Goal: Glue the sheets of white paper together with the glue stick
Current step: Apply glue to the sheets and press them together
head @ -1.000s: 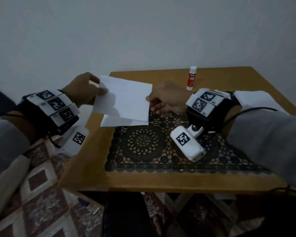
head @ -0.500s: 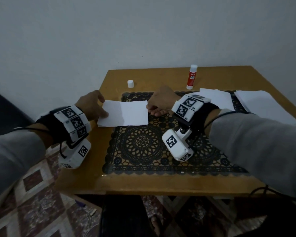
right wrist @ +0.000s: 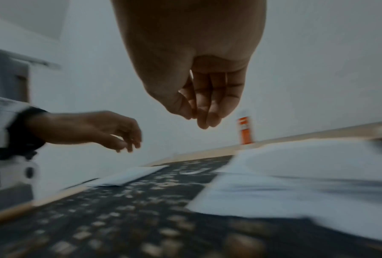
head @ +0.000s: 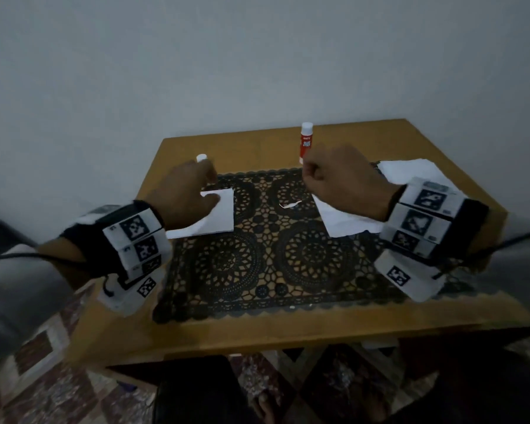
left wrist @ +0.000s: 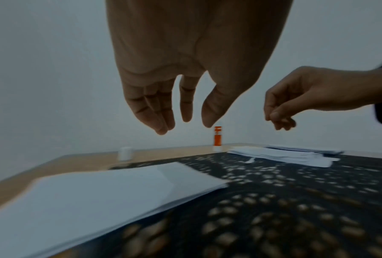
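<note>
Joined white sheets (head: 219,217) lie flat on the left part of the black lace mat (head: 266,264); the left wrist view shows them (left wrist: 108,192) just below my hand. My left hand (head: 211,188) hovers over them with relaxed fingers (left wrist: 161,122), holding nothing. My right hand (head: 307,175) is raised over a pile of white paper (head: 344,223), its fingers (right wrist: 207,118) loosely curled and empty. The red and white glue stick (head: 306,143) stands uncapped and upright at the table's far edge, just beyond my right hand. Its white cap (head: 201,157) stands at the far left.
The wooden table (head: 257,332) stands against a grey wall. A small torn paper scrap (head: 289,205) lies on the mat between my hands. More white paper (head: 410,169) lies at the far right. Patterned carpet (head: 43,377) covers the floor.
The top sheet was laid down onto the lower one. Both hands then let go and lifted; my right hand moved right over the paper pile.
</note>
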Action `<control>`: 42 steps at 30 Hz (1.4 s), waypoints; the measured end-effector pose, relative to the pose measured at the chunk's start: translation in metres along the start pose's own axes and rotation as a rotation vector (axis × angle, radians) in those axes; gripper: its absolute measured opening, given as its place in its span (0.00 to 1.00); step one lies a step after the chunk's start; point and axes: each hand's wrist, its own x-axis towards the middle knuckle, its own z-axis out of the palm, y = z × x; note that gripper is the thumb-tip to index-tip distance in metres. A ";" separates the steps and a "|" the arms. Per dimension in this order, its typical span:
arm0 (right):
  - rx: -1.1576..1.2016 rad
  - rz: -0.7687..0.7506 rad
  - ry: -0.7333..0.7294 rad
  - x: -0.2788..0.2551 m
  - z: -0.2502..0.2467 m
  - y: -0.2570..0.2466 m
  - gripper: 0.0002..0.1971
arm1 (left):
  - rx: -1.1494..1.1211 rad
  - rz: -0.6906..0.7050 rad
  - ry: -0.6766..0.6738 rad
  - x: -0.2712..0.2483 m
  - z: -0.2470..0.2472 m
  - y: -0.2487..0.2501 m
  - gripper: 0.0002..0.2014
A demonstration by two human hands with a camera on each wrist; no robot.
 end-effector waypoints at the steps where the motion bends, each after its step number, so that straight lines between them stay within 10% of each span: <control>1: -0.042 0.010 0.016 -0.008 -0.008 0.017 0.05 | -0.021 0.080 -0.019 0.003 0.003 0.017 0.13; 6: -0.208 0.156 0.032 -0.034 -0.027 0.090 0.07 | 0.047 0.396 -0.221 0.033 0.037 0.103 0.18; 14: -0.164 0.225 0.015 -0.036 -0.021 0.114 0.06 | 0.282 0.453 -0.366 0.076 0.081 0.179 0.27; 34: -0.195 0.412 0.008 -0.033 -0.018 0.127 0.07 | 0.094 0.556 -0.191 0.053 0.047 0.153 0.07; 42: -0.154 0.371 0.031 -0.035 -0.014 0.132 0.07 | 0.198 0.487 -0.458 -0.017 0.020 0.070 0.12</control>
